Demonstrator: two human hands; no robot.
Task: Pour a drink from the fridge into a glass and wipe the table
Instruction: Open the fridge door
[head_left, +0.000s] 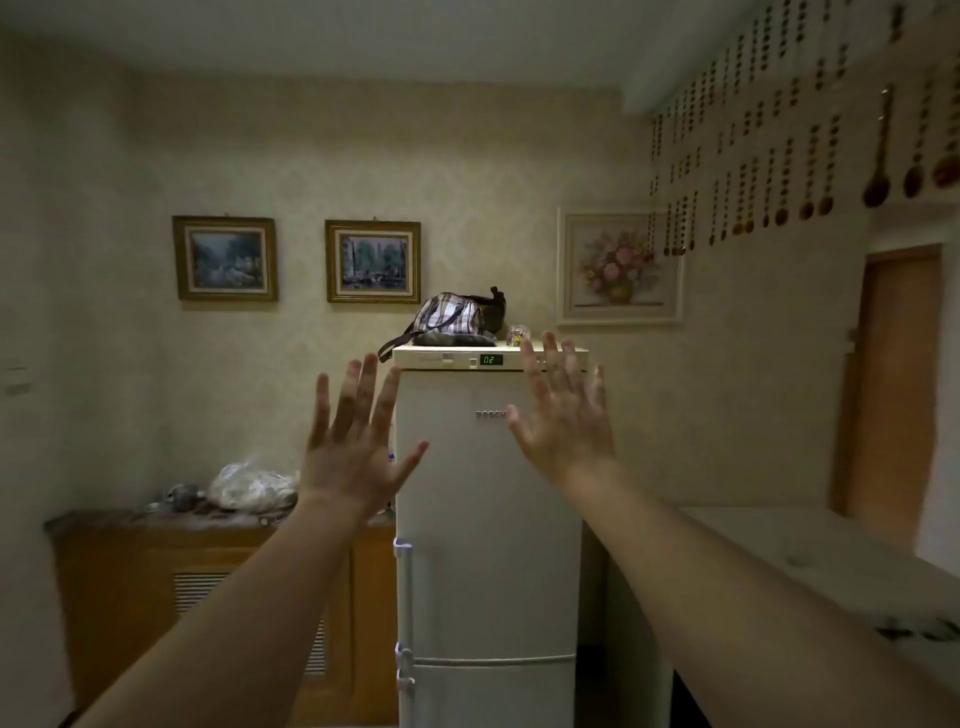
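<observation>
A tall white fridge (483, 561) stands straight ahead with both doors shut and a green display reading 02 near its top. Handles run down its left edge. My left hand (358, 441) is raised in front of the fridge's upper left corner, fingers spread, holding nothing. My right hand (563, 415) is raised before the upper right part of the door, fingers also spread and empty. Neither hand touches the fridge as far as I can tell. No drink or glass is in view.
A checked bag (451, 317) and a small jar (517, 335) sit on the fridge. Left of it stands a wooden cabinet (156, 587) with a plastic bag (252, 486) on top. A pale counter (831, 566) runs along the right; a wooden door (893, 374) lies beyond.
</observation>
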